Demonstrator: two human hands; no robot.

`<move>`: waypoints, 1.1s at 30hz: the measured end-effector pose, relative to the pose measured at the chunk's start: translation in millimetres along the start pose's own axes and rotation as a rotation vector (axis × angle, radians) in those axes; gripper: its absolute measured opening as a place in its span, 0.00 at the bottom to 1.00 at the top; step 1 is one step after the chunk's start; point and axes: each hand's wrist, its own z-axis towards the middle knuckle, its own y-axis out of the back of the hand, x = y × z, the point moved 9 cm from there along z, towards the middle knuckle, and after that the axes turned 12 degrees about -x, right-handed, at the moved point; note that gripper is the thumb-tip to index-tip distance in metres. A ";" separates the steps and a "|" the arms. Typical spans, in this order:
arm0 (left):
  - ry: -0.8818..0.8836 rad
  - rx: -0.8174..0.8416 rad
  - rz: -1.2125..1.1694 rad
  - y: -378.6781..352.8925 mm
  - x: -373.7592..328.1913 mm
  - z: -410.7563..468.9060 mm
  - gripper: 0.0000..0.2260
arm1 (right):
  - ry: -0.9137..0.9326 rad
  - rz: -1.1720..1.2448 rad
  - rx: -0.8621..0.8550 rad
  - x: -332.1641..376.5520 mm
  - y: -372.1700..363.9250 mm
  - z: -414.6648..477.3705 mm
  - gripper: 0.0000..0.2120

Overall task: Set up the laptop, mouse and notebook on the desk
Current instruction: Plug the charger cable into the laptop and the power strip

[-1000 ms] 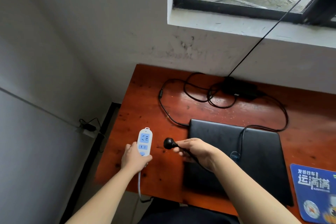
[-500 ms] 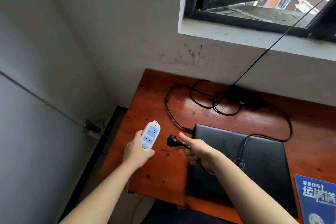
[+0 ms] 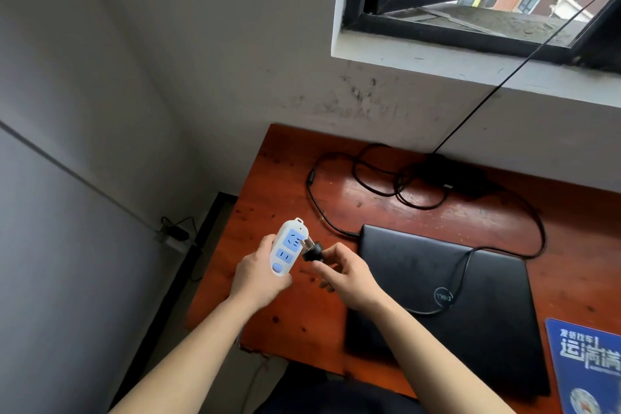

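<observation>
**Plug brought to the power strip; laptop power nearly connected**

Since half a second ago, my right hand [image 3: 346, 274] has carried the black plug [image 3: 312, 254] across the gap, and its prongs now sit at the upper socket of the white power strip [image 3: 287, 247]. My left hand [image 3: 257, 274] has lifted and tilted that strip toward the plug. I cannot tell whether the prongs have entered the socket or only touch its face.

Hands: left closed around the lower body of the power strip, thumb along its edge; right pinched on the plug with thumb and fingertips, other fingers curled.

Meaning for the task: I judge this to be the power hookup for the laptop [image 3: 447, 299], which lies closed near the middle of the table [image 3: 279, 178], its cable [image 3: 314, 198] running from the lid's back corner around to the charger brick [image 3: 453, 175] by the wall. Opening the lid is not yet done. No mouse or notebook can be identified; a blue printed pad [image 3: 591, 366] lies at the right edge, beside the laptop.

Surface and room: reddish wooden top, glossy, with dark knots and specks, set under a windowsill [image 3: 437, 60]. One window pane stands open. Grey walls are scuffed below the sill. Left of the table, a wall outlet [image 3: 173, 235] with a cord sits near the floor.
</observation>
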 end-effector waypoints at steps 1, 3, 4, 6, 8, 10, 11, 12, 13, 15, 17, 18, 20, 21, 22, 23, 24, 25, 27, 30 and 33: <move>-0.002 -0.003 -0.001 0.3 -1.2 -0.5 0.31 | 0.040 -0.028 -0.028 3.1 1.1 -0.2 0.07; -0.003 -0.009 -0.001 -0.3 -3.6 -2.1 0.30 | 0.114 -0.115 -0.077 6.9 5.5 -0.8 0.07; -0.005 -0.012 0.001 -0.9 -4.9 -3.0 0.30 | 0.155 -0.180 -0.096 8.4 7.8 -1.5 0.07; -0.011 -0.013 0.015 -2.9 -8.0 -5.1 0.30 | 0.226 -0.300 -0.124 11.1 12.2 -2.9 0.08; -0.013 -0.014 0.029 -4.9 -9.4 -7.2 0.29 | 0.285 -0.378 -0.140 15.2 14.3 -5.1 0.08; -0.017 -0.028 0.039 -5.0 -10.1 -8.5 0.28 | 0.316 -0.435 -0.154 18.5 15.9 -7.0 0.08; -0.023 -0.036 0.045 -4.4 -10.4 -8.6 0.28 | 0.317 -0.457 -0.161 19.8 16.5 -7.5 0.08; -0.031 -0.039 0.056 -4.1 -10.9 -9.1 0.28 | 0.314 -0.474 -0.165 20.5 17.0 -8.6 0.08; -0.042 -0.040 0.070 -4.1 -11.7 -9.4 0.28 | 0.312 -0.487 -0.166 21.5 17.2 -9.4 0.08; -0.063 -0.045 0.097 -4.2 -13.8 -10.4 0.27 | 0.318 -0.518 -0.167 24.2 16.9 -11.5 0.09; -0.076 -0.064 0.126 -3.5 -14.8 -11.2 0.27 | 0.339 -0.582 -0.171 28.4 15.8 -13.6 0.10; -0.084 -0.075 0.147 -3.3 -15.3 -12.0 0.27 | 0.353 -0.618 -0.170 30.8 15.0 -14.3 0.09; -0.116 -0.092 0.201 -3.5 -17.2 -14.0 0.26 | 0.387 -0.676 -0.161 36.7 12.3 -15.5 0.09; -0.137 -0.099 0.234 -3.9 -19.1 -15.3 0.26 | 0.408 -0.698 -0.153 40.0 10.6 -16.1 0.08; -0.157 -0.102 0.262 -4.7 -21.3 -16.7 0.26 | 0.427 -0.716 -0.145 43.2 8.8 -16.4 0.08; -0.171 -0.105 0.280 -5.9 -23.4 -18.3 0.26 | 0.440 -0.732 -0.140 45.7 7.6 -16.3 0.08; -0.180 -0.109 0.287 -6.6 -25.3 -19.6 0.26 | 0.447 -0.742 -0.139 48.0 7.0 -16.0 0.07; -0.188 -0.115 0.287 -6.8 -27.2 -20.7 0.26 | 0.450 -0.745 -0.141 49.7 6.9 -15.7 0.07; -0.214 -0.135 0.285 -5.4 -31.9 -21.8 0.27 | 0.450 -0.750 -0.141 51.8 7.2 -14.9 0.07; -0.282 -0.145 0.312 -4.0 -41.2 -24.0 0.29 | 0.439 -0.761 -0.131 52.4 8.2 -15.1 0.08; -0.345 -0.176 0.378 0.1 -50.2 -24.2 0.31 | 0.427 -0.765 -0.126 52.0 8.7 -15.3 0.08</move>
